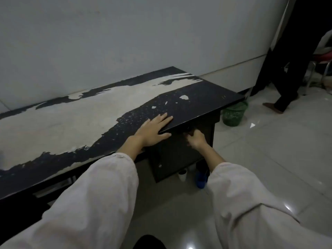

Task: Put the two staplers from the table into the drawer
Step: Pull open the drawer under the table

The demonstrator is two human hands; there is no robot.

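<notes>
My left hand [154, 129] lies flat, fingers spread, on the dark worn tabletop [206, 97] near its front right corner. My right hand [195, 139] is curled at the top of the dark drawer front [172, 155] just below the table edge, its fingers around what looks like the handle there, which is too dark to make out. The drawer looks closed. No stapler shows anywhere on the table or in either hand.
The table's surface is peeled pale along the middle and left. A green basket [233, 114] stands on the tiled floor beyond the right end. Another person's dark-clad legs [283, 69] stand at the right. A blue object [201, 178] and a white cup [182, 174] sit under the table.
</notes>
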